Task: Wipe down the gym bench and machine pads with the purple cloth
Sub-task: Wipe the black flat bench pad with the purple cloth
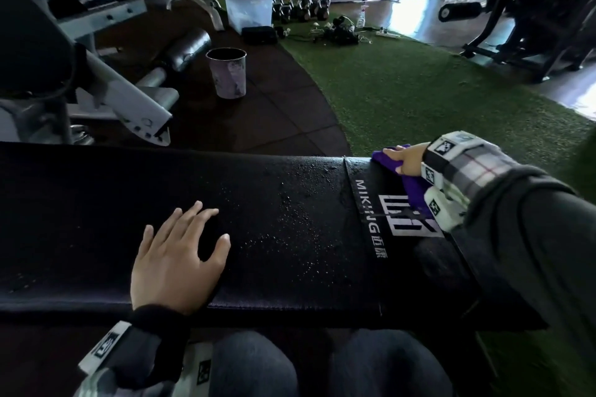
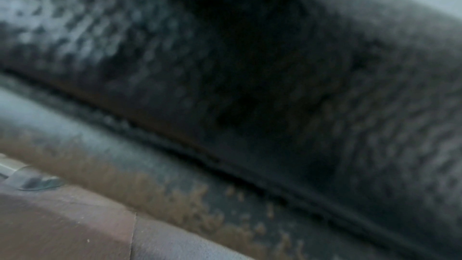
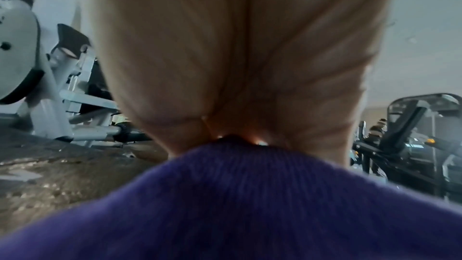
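The black bench pad [image 1: 274, 219] runs across the head view in front of me, with spray droplets [image 1: 290, 213] on its middle and white lettering towards the right. My left hand [image 1: 180, 255] lies flat on the pad, fingers spread, holding nothing. My right hand [image 1: 404, 158] presses the purple cloth [image 1: 414, 190] onto the pad's far right edge with fairly straight fingers. The right wrist view shows the palm [image 3: 237, 46] bearing down on the cloth [image 3: 237, 205]. In the left wrist view there is only the blurred, textured pad [image 2: 250, 66] up close.
A grey machine frame [image 1: 113, 90] stands beyond the bench at the left, with a bin [image 1: 227, 72] on the dark floor mats. Further back are a clear plastic box [image 1: 248, 8], kettlebells [image 1: 301, 5] and a spray bottle [image 1: 362, 17]. Green turf [image 1: 419, 90] lies to the right.
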The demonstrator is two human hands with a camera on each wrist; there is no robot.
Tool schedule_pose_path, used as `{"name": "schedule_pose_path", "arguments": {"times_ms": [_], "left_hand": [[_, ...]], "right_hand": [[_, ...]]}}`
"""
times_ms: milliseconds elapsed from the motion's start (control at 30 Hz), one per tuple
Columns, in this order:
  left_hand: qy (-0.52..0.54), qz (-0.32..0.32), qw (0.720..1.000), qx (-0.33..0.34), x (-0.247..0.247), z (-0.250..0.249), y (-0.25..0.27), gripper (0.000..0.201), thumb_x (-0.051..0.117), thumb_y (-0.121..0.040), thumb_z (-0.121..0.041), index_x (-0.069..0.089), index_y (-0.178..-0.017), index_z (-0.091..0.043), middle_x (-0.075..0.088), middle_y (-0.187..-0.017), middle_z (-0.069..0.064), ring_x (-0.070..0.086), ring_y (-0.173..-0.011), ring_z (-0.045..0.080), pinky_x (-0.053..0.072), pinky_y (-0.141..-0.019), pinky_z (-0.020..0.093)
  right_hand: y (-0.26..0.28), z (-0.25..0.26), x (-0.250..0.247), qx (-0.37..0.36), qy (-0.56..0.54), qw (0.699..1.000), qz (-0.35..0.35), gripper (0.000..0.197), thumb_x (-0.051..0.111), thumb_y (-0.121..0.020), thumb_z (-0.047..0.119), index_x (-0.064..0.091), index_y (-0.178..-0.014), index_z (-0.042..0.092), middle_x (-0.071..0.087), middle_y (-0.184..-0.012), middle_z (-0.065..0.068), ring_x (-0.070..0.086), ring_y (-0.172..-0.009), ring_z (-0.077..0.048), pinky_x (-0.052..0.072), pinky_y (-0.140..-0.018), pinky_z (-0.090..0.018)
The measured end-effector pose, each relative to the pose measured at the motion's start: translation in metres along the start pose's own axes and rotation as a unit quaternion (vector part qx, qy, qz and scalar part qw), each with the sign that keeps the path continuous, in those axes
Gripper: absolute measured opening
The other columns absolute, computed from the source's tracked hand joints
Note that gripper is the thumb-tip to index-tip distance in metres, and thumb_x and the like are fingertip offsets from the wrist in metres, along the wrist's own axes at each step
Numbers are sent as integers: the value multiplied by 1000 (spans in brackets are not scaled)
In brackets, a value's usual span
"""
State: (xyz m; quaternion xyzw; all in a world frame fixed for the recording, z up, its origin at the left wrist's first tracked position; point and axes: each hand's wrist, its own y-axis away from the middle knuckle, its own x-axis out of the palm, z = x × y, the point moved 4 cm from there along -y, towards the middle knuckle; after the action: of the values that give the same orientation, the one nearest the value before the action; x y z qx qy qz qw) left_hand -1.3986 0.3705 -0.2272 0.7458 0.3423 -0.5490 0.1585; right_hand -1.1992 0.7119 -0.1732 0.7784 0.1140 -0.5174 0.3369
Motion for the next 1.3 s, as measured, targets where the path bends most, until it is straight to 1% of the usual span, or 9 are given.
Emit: {"name": "schedule_pose_path", "arguments": {"times_ms": [300, 433, 667, 800, 900, 967, 1067, 1200, 1300], "left_hand": [[-1, -10, 1000, 2, 1, 0, 1, 70, 17, -78, -68, 37, -140, -43, 26, -154, -21, 12, -146, 2, 3, -121, 36], [-3, -18, 1000, 4, 2, 1, 1, 67, 20, -79, -67, 39, -139, -44, 28, -153, -20, 14, -145, 3, 4, -120, 36], [0, -20, 1000, 4, 1, 1, 0, 67, 19, -78, -67, 39, -138, -45, 28, -153, -21, 14, -145, 2, 5, -121, 35], [-9, -12, 1000, 4, 0, 1, 0, 70, 15, -78, -69, 37, -140, -44, 26, -154, -21, 13, -145, 2, 4, -121, 35], [-26, 3, 1000, 5, 0, 1, 0, 73, 11, -79, -71, 32, -144, -44, 21, -156, -22, 8, -146, 1, 1, -121, 35], [-40, 17, 999, 0, 0, 0, 1, 75, 7, -79, -71, 26, -147, -45, 15, -157, -23, 3, -146, 0, -3, -120, 34], [-57, 47, 997, -8, 1, -2, 1, 77, 0, -77, -70, 16, -149, -46, 5, -158, -23, -5, -146, 1, -9, -119, 34], [-80, 90, 993, -15, 4, -1, -1, 81, -6, -75, -71, 8, -150, -45, -5, -158, -22, -12, -145, 0, -13, -118, 36], [-77, 97, 992, -17, 4, -1, -3, 82, -6, -73, -71, 7, -151, -45, -8, -157, -24, -15, -143, -2, -14, -117, 37]], "right_hand": [[19, 29, 7, -180, -49, 982, 21, 65, 41, -99, 20, 1, -145, 44, -5, -156, 13, 10, -144, -17, 12, -113, -26], [27, -5, 18, -149, -81, 984, 45, 64, 43, -99, 17, 4, -147, 36, -4, -156, 10, 4, -144, -11, 5, -112, -21], [-1, 9, -4, -70, -14, 997, -12, 65, 39, -99, 19, -1, -150, 22, 3, -158, -5, 8, -145, -21, 12, -112, -24], [7, 38, -8, -120, -14, 993, -19, 64, 38, -100, 22, -1, -149, 32, 0, -158, 1, 19, -143, -25, 20, -111, -28], [21, 38, 2, -155, -36, 987, -15, 68, 40, -99, 28, -6, -148, 37, 18, -156, -7, 40, -131, -29, 33, -98, -25], [28, 29, 9, -180, -52, 982, -23, 70, 44, -98, 28, -4, -148, 37, 23, -155, -5, 40, -130, -25, 32, -96, -22], [25, 14, 15, -200, -53, 978, -13, 70, 44, -98, 25, -3, -147, 38, 9, -157, 6, 33, -136, -20, 27, -106, -22], [15, 12, 17, -192, -61, 980, 5, 69, 38, -100, 20, -10, -149, 27, -11, -157, 4, 5, -145, -18, 12, -112, -25], [4, 16, 12, -175, -88, 980, 23, 68, 37, -99, 21, -8, -149, 31, -20, -155, -4, 8, -145, -26, 20, -109, -24]]}}
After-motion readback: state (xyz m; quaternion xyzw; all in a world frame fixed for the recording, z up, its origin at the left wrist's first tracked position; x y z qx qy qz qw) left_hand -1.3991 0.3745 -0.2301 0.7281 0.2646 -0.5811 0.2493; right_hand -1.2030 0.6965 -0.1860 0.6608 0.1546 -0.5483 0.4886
